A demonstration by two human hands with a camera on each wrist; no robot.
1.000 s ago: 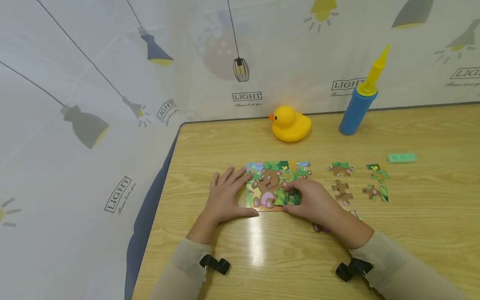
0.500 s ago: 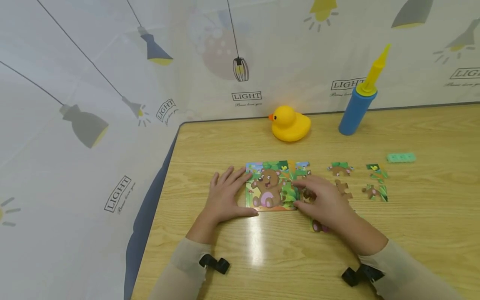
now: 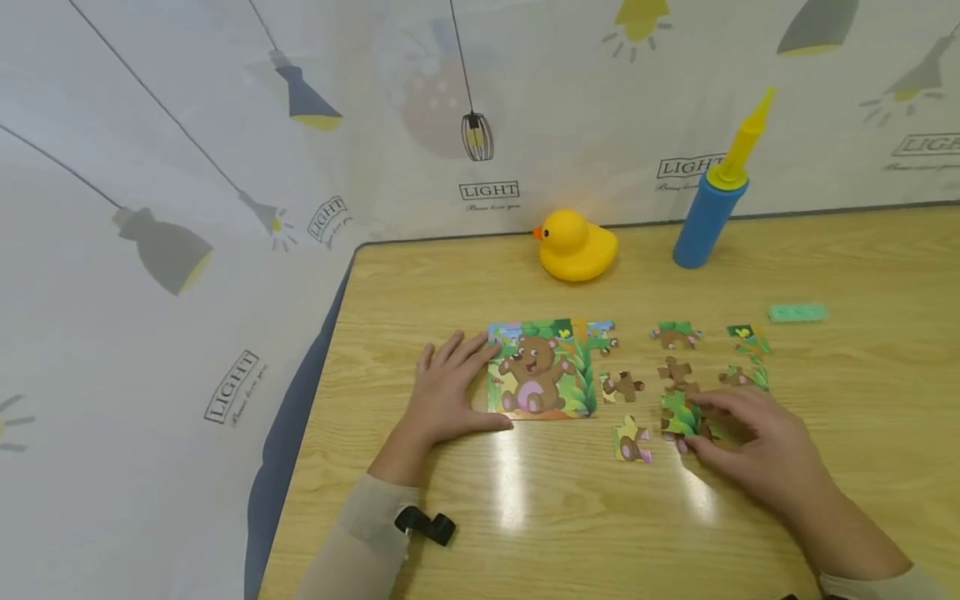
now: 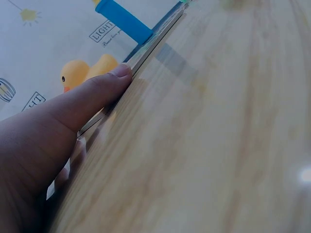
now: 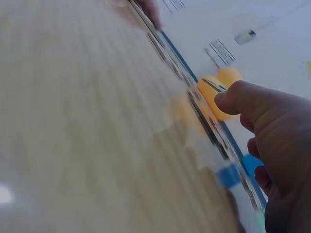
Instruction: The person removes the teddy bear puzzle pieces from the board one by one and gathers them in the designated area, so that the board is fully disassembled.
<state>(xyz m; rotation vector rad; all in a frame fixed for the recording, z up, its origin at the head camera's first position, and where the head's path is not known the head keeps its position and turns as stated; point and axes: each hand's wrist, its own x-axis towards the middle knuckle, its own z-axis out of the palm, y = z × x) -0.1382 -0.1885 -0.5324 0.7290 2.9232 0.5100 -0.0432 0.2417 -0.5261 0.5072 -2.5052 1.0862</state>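
Note:
A puzzle board [image 3: 536,371] with a printed bear picture lies on the wooden table. My left hand [image 3: 453,387] rests along its left side, fingers spread over the upper left edge and thumb stretched along the bottom edge. In the left wrist view that thumb [image 4: 97,94] lies straight by the board's edge. My right hand [image 3: 765,442] pinches a green leafy puzzle piece [image 3: 678,412] between thumb and fingers, right of the board. That piece overlaps other loose pieces in the head view. From the right wrist, the held piece [image 5: 213,84] shows edge-on at the fingertips.
Several loose puzzle pieces lie right of the board, among them a bear-ear piece [image 3: 677,335], a brown piece [image 3: 675,372] and a yellow-and-pink piece [image 3: 632,440]. Behind stand a yellow rubber duck [image 3: 576,247] and a blue hand pump [image 3: 708,221]. A green block strip [image 3: 797,313] lies at the right.
My right hand has carried the green puzzle piece from over the board's right part to the right, above the loose pieces. The bear picture is now uncovered there. My left hand has stayed put.

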